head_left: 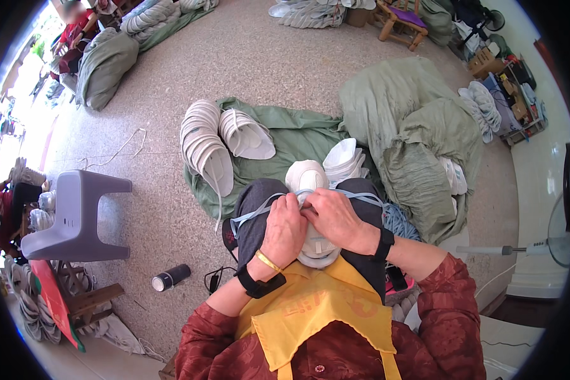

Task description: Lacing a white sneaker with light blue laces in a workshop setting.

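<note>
Between my knees rests an off-white shoe upper (307,177), its rounded toe pointing away from me. A light blue shoelace (252,215) crosses it, with loose lengths lying over both thighs. My left hand (283,233) is closed at the middle of the upper, fingertips pinching the lace. From the other side my right hand (337,218) meets it, its thumb and fingers also pinched on the lace. The fingers partly hide the eyelets and the exact grip. Just beyond my right hand stands a nested stack of white uppers (345,161).
Two rows of nested uppers (202,142) lie on a green cloth (297,123) ahead. A large green sack (411,126) bulges at the right, beside a bundle of blue laces (399,218). To the left are a grey plastic stool (82,215) and a dark cylinder (171,277).
</note>
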{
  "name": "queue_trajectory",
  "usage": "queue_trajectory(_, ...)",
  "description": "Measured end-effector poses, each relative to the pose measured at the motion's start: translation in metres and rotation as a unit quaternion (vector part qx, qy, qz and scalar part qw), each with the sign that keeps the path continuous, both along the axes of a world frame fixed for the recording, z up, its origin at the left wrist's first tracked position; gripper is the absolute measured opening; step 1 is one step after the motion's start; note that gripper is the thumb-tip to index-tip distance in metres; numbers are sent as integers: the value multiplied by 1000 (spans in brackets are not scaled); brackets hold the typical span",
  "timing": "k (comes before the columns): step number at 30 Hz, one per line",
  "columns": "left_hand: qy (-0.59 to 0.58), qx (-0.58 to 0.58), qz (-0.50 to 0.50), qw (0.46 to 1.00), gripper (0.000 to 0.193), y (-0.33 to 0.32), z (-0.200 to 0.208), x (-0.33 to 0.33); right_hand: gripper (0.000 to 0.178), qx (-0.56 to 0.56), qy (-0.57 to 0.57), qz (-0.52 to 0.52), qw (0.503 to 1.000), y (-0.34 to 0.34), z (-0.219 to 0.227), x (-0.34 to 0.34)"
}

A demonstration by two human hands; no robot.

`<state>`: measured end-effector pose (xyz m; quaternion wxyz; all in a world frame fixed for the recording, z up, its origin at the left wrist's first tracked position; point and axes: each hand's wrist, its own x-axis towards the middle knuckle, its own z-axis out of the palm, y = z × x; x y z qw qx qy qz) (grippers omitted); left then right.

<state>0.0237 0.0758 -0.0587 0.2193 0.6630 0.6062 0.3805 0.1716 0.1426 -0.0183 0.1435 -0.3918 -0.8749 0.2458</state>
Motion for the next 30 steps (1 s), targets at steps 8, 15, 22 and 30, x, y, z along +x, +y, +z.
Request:
queue_trajectory(8,-35,18,0,999,23,1,-1,0,13,24,34,5,999,2,-7,0)
queue_trajectory(15,-37,26,10,999,29,2,7,0,11,71,-3,42,997,-1,-7,0)
queue_trajectory(22,-58,2,-5,998,35,2,8,-5,9,48,42,7,998,7,31,23)
queue_trajectory(30,-45,13,24,999,31,3,13,0,12,-13,106,12,994,0,26,28)
